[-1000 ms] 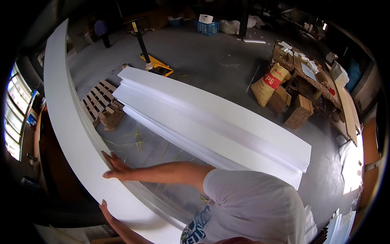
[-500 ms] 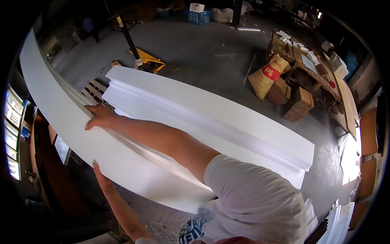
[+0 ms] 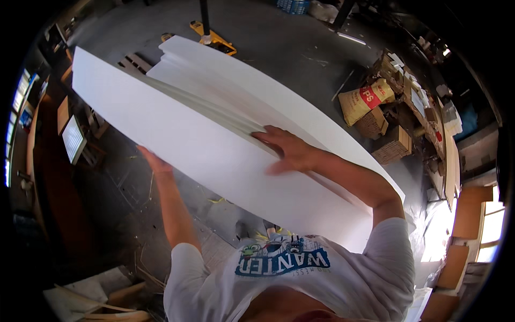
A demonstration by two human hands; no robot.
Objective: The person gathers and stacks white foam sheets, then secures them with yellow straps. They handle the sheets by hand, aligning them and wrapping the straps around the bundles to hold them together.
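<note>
Board lies between left hand and right hand, likely for balance; right fingers spread wide, left grip I can't tell.

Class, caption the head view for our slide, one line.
Bare left hand and right hand on a long, flat white panel, a second long white panel beyond it.

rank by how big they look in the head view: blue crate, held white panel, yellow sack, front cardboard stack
1. Held white panel, by far
2. Yellow sack
3. Front cardboard stack
4. Blue crate, cut off at the top
</note>
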